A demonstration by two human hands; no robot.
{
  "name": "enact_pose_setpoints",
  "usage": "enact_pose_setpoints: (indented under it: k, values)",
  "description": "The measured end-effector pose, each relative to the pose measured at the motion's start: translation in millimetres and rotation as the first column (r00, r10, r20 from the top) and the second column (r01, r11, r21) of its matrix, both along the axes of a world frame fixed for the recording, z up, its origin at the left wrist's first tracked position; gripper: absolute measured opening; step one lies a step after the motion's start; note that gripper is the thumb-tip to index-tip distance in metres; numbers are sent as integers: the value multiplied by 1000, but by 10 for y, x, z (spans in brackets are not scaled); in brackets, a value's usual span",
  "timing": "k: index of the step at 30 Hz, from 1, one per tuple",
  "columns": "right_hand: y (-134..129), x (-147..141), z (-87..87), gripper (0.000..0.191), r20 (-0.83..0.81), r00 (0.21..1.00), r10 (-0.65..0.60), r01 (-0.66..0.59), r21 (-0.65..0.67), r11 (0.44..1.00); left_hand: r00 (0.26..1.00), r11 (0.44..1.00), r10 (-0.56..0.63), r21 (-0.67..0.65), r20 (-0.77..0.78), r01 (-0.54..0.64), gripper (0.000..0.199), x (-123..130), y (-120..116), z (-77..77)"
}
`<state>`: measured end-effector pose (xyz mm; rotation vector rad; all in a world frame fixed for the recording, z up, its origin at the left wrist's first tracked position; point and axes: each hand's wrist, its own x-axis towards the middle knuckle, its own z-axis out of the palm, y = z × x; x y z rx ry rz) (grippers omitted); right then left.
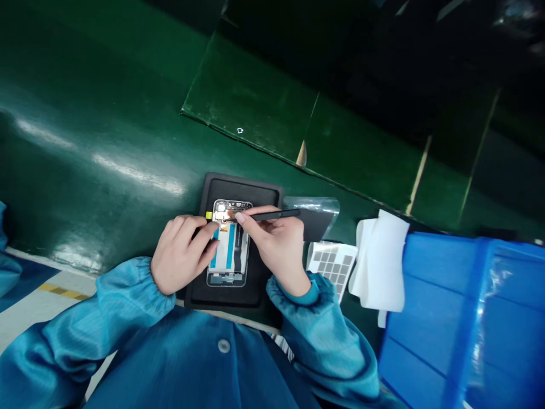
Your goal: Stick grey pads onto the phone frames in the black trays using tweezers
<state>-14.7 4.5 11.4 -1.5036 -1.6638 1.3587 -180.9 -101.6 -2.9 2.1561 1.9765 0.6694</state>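
Observation:
An opened phone (218,255) lies on a black tray (251,295), its battery with blue strips and upper circuit board showing. My right hand (279,241) is closed around black tweezers (276,215), whose tip reaches over the phone's upper part. On the phone's left side rests my left hand (185,250), fingers bent, with fingertips near the board's lower edge; whether they pinch anything is too small to tell. A small yellow tab (209,215) sticks out at the phone's upper left.
Right of the tray are a clear bag with a dark sheet (315,222), a sheet of grey squares (334,262), white papers (381,264) and a blue bin (434,307). A raised green ledge (272,133) runs behind. Another person's sleeve (7,272) shows at far left.

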Motion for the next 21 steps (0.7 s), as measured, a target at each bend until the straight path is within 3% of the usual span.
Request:
enact_pose_setpoints:
  k: [21]
  values:
    - [-6,19,-30,14,-15,1000,24,-23,38,999,999,1000,-8,-2,-36,8,27,0,14,20]
